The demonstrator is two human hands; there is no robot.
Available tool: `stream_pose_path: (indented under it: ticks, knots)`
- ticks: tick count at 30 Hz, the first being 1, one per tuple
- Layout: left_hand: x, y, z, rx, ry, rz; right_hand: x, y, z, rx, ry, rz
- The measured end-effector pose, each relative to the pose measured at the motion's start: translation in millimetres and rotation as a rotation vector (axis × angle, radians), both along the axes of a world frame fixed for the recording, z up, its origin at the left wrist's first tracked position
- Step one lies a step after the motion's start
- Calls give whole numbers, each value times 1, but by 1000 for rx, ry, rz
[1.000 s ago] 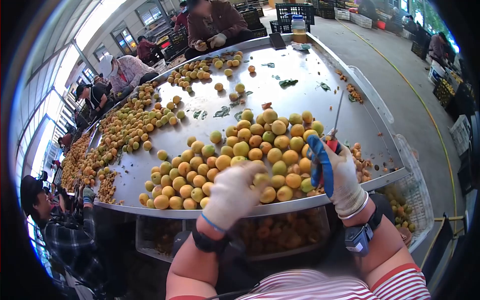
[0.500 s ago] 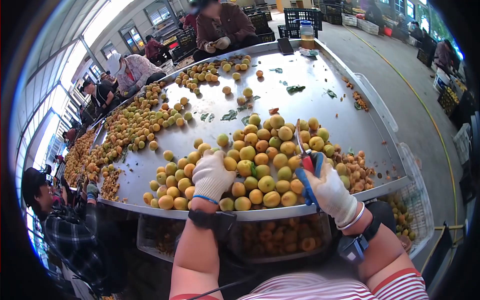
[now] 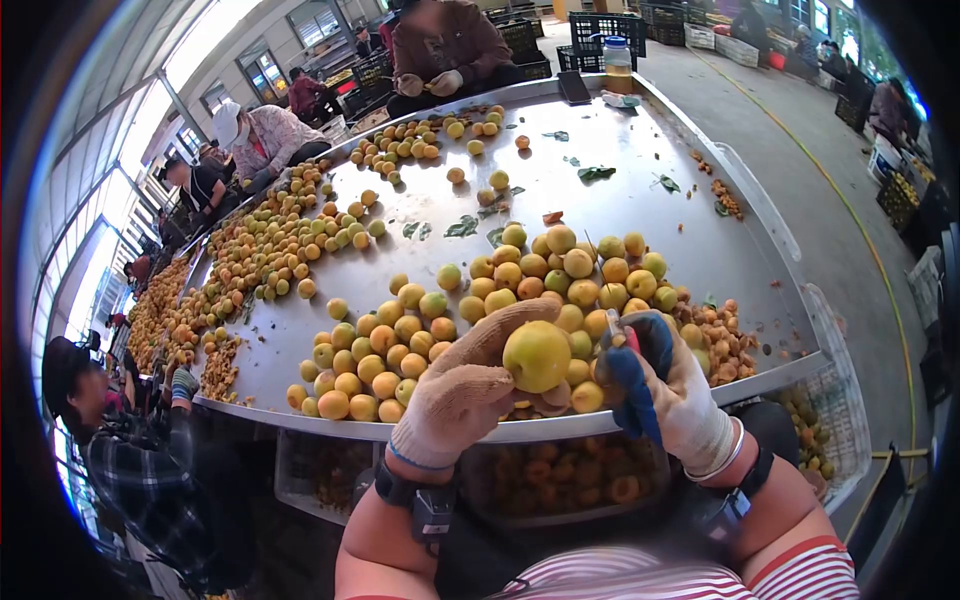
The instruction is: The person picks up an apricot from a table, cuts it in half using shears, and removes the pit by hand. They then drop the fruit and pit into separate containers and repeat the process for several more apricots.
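My left hand (image 3: pixel 462 388), in a soiled white knit glove, is closed around a yellow-green apricot (image 3: pixel 537 356) above the table's near edge. Facing it from the right, my right hand (image 3: pixel 682 385) wears a similar glove with blue on the fingers. It grips a red-handled curved knife (image 3: pixel 632 341), mostly hidden by the fingers, its blade foreshortened and hard to make out. A gap separates the knife from the held fruit. Behind both hands spreads a heap of apricots (image 3: pixel 388 345) on the metal table (image 3: pixel 420 275). Small brown pits or scraps (image 3: pixel 728 350) lie to the right.
Crates of fruit (image 3: pixel 560 475) sit beneath the table's near edge, another crate (image 3: pixel 835 380) at right. Co-workers sit across (image 3: pixel 450 50) and at left (image 3: pixel 150 470). A jar (image 3: pixel 617 60) and a phone (image 3: pixel 574 88) rest at the far corner. Leaves (image 3: pixel 596 174) are scattered about.
My left hand has picked an apricot from the heap and turned palm up, moving right with it. My right hand has tilted the knife, so its blade no longer points upright.
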State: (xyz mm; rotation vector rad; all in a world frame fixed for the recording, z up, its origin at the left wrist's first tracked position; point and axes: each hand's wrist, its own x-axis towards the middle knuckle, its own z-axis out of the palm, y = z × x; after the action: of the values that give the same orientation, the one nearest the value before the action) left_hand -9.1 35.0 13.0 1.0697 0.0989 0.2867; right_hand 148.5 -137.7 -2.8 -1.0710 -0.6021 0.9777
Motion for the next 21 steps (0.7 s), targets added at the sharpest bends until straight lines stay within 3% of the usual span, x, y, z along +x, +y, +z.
stream_pose_path:
  ticks: [4, 6, 8, 10, 15, 17, 19, 21]
  knots:
    - [5, -15, -2, -88, -2, -34, 0, -7, -2, 76, -70, 83]
    - [3, -18, -4, 1, 58, 10, -1, -12, 1, 76, -111, 90]
    - [3, -20, -4, -22, 60, -28, -2, -16, 2, 125, -391, 101]
    - [6, -30, 1, 184, 127, 133, -1, -17, 3, 111, -468, 118]
    - [9, -40, 4, 289, 43, 188, -6, -15, 7, 62, -600, 79]
    - [9, -39, 0, 459, 0, 240, -8, -14, 5, 81, -644, 64]
    - [2, -45, 0, 497, 40, 254, -13, -12, -7, 63, -826, -79]
    - [0, -48, -3, 589, 71, 293, -18, -9, -8, 68, -841, -122]
